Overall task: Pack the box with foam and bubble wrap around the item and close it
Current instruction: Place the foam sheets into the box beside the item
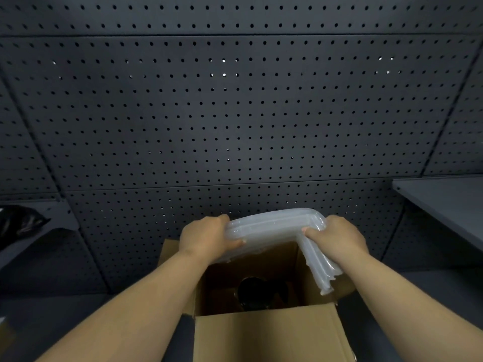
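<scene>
An open brown cardboard box (271,333) stands at the bottom centre, its flaps up. Deep inside lies a dark round item (257,290), partly in shadow. Above the box's far side I hold a bent sheet of translucent white air-column wrap (277,226). My left hand (209,235) grips its left end, thumb on the near face. My right hand (337,237) grips the bend at the right, and from there a length of the wrap hangs down over the box's right wall.
A dark grey pegboard wall (235,113) fills the background. A grey shelf (444,197) juts in at the right. On a ledge at the left lies a black crumpled object (18,223). The box stands on a dark tabletop (78,317).
</scene>
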Available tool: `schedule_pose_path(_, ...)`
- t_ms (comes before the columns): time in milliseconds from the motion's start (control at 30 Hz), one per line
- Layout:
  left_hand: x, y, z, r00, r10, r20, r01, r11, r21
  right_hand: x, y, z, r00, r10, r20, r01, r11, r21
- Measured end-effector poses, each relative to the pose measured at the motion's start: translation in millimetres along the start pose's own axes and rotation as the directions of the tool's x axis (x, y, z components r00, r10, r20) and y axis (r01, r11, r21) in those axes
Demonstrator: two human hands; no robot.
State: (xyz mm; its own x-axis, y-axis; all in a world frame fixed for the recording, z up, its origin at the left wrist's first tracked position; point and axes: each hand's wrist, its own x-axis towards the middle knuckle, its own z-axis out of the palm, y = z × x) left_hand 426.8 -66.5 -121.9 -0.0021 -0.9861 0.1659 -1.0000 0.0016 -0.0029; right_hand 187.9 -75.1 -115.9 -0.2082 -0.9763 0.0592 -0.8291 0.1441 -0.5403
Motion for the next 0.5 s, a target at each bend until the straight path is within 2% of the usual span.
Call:
schedule_pose_path(267, 10, -7, 21, 0.999, 0.012, 0.043, -0.014, 0.999, 0.051, -2, 2, 24, 0.999, 0.018, 0.031, -0.019, 1.0, 0.017)
schedule_pose_path(500, 19, -2, 43, 0.994, 0.036, 0.107, -0.039, 0.999, 0.026, 3, 11, 44, 0.996, 0.072, 0.053, -0.071, 0.997, -0.017)
